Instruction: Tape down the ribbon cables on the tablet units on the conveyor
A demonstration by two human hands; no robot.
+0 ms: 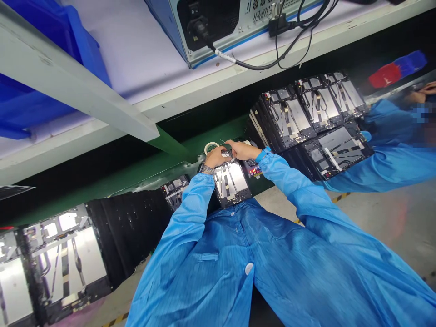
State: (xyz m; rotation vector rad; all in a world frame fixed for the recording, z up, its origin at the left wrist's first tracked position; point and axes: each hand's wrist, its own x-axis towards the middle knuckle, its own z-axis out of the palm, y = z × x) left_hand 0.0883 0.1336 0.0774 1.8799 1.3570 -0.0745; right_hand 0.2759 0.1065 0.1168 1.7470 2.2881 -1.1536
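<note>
An opened flat electronic device (pixel 231 179) with a bright metal plate and dark ribbon cables lies in front of my body. My left hand (pixel 217 156), with a watch (pixel 206 169) on its wrist, is bent over the device's far left edge, fingers curled onto it. Close beside it, my right hand (pixel 242 150) is over the far right corner with fingers drawn together. A thin pale sliver shows by its fingertips; what they pinch is too small to make out. Behind the left hand is a roll of pale tape (pixel 211 146).
A small unit with red lit digits (pixel 255 171) sits right of the device. Stacks of similar devices (pixel 289 116) stand at right, and more (pixel 66 259) at left. Overhead, a white shelf (pixel 190 86) carries a computer case (pixel 218 27) and blue bins (pixel 85 45). A co-worker's blue sleeve (pixel 391 168) reaches in at right.
</note>
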